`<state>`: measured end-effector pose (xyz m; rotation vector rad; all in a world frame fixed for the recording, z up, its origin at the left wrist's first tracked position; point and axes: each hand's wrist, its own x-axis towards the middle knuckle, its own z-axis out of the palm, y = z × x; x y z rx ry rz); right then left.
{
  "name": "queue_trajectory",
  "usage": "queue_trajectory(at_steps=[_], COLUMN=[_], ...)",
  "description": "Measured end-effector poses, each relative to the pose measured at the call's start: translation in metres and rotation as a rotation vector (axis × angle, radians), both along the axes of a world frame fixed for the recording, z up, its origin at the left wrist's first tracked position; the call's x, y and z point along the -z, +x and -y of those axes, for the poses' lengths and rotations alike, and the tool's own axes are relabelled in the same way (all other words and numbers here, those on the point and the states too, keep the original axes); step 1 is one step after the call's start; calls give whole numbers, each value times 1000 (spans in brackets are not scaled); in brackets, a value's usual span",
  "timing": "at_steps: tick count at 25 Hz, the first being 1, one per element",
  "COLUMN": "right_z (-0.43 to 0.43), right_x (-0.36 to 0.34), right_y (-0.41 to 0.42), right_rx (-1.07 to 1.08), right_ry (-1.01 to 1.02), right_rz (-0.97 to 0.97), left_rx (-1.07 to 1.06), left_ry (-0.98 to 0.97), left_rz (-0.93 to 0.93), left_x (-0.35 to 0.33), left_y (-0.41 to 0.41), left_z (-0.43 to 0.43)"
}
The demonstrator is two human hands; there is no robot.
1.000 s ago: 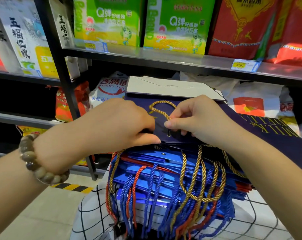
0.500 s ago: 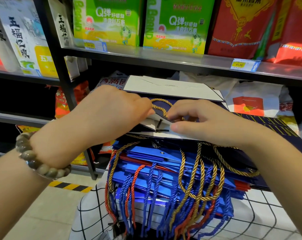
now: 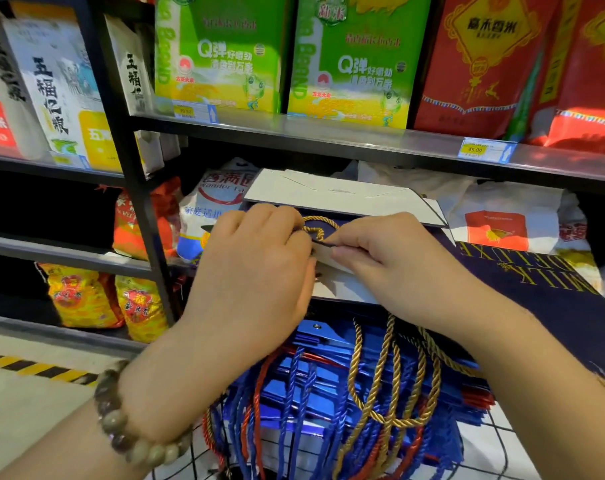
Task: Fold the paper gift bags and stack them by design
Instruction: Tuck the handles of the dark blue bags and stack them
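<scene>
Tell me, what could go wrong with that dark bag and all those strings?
The gold cord handle sits between the left hand and right hand at the fold, so it might get trapped inside the navy bag. That bag juts past the stack of blue bags and could slide off. The hanging cords below may tangle.

A single wide-angle camera sits on the person's head and looks forward and down. Both forearms enter from the near bottom corners. The left hand (image 3: pixel 256 271) and right hand (image 3: pixel 391 268) meet at the centre, very near the lens, on the navy gift bag (image 3: pixel 536 292). The stack of blue bags (image 3: pixel 329 393) lies below them towards the near edge. The view faces the store shelf (image 3: pixel 329 136), far and high, with the floor (image 3: pixel 34 410) at near left.
</scene>
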<state>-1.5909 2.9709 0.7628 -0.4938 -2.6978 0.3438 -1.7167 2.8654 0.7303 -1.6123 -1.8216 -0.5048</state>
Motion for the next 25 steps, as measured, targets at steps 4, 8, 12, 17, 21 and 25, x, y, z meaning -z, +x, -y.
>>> queue_trajectory(at_steps=[4,8,12,17,21,25], right_z=[1,14,13,16,9,9], right_x=[7,16,25,33,37,32], right_y=[10,21,28,30,34,37], right_rx=[77,95,48,52,-14,-44], right_ry=[52,433,396,422,441,344], right_rz=[-21,-71,-240,-245,-251,-194], left_rx=[184,177,115,33,-87,-78], left_ry=[-45,-171,-211,-550,-444,-428], left_rz=[57,347,596,280,239,376], left_x=[-5,-20,-41,-39,-44,-46], left_y=[0,4,-3,8,2,-15], left_z=[4,18,4,-23,-35,-38])
